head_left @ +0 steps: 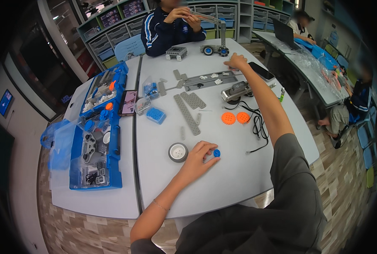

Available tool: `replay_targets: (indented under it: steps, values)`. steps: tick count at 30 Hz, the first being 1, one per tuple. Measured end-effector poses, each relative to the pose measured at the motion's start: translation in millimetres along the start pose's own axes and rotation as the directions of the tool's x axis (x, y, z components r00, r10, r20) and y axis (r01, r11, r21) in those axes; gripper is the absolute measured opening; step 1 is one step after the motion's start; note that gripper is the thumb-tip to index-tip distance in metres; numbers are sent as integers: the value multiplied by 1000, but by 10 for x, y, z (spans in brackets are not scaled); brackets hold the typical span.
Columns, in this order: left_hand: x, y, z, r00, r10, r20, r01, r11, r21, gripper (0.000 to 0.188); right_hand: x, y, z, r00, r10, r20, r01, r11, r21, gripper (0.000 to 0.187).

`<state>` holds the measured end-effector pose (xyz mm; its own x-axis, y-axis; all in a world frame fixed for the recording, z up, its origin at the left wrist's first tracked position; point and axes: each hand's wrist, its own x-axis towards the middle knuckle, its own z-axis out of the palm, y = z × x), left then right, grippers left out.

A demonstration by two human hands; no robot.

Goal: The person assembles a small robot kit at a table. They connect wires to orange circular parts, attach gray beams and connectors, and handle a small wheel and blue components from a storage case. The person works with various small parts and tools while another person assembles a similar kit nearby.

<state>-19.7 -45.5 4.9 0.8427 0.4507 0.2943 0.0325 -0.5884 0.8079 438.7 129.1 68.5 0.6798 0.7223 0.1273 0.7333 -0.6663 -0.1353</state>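
Note:
My left hand (199, 160) rests near the front of the white table, thumb and fingertips closed around a small round blue plastic piece (217, 153). Just left of it lies a grey-tired wheel with a white hub (178, 152). My right arm stretches to the far right, where my right hand (238, 62) hovers with thumb and fingers apart and nothing visible in them. Beyond that hand stands a wheeled grey model with a raised arm (222, 44); a black phone (261, 71) lies beside my wrist. Two orange gears (228, 118) sit between my arms.
An open blue parts case (117, 163) fills the left, with a phone (127, 103) alongside. Grey beams (186, 113), small boxes of blue pieces (155, 115), a grey motor unit (236, 92) and black cables (260, 122) lie mid-table. Another person (165, 31) sits opposite.

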Motion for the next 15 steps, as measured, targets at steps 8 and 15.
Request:
replay_targets:
  steps: [8, 15]
  values:
    - [-1, -19, -13, 1000, 16, -26, -17, 999, -41, 36, 368, 119, 375, 998, 58, 30, -61, 988, 143, 83]
    - [-21, -32, 8, 1000, 10, -17, -11, 1000, -25, 35, 302, 282, 308, 997, -71, 18, 68, 989, 134, 88]
